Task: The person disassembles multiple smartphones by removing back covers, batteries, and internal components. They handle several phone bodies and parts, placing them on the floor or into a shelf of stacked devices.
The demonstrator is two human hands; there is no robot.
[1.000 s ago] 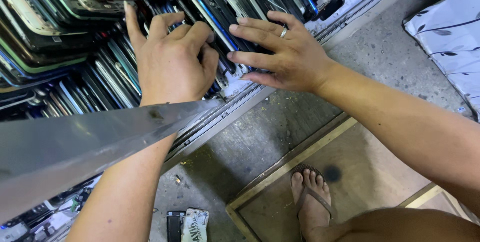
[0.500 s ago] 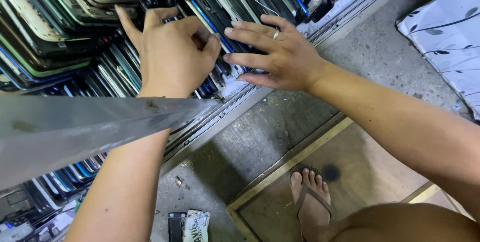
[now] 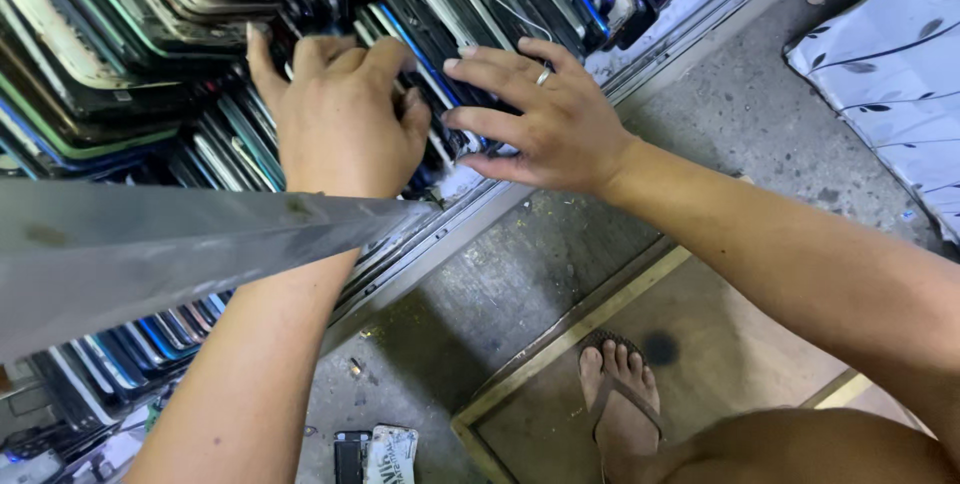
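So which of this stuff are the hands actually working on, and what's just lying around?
In hand:
left hand and right hand, both on the upright row of phone frames

Lying about:
small phone parts on the floor
patterned cloth
metal bar

phone repair workshop, racks of used phone frames [image 3: 150,64], stained concrete floor [image 3: 740,114], metal rail [image 3: 480,219]

Screens, stacked: phone screen panels [image 3: 150,54] stand on edge in dense rows, upper left to top centre; dark glass with green, blue, silver, purple edges.
Screens, lower rows: more panels [image 3: 150,339] under the grey bar, blue-edged.
Floor: small dark phone [image 3: 349,456] beside a white printed package [image 3: 392,452], bottom centre.
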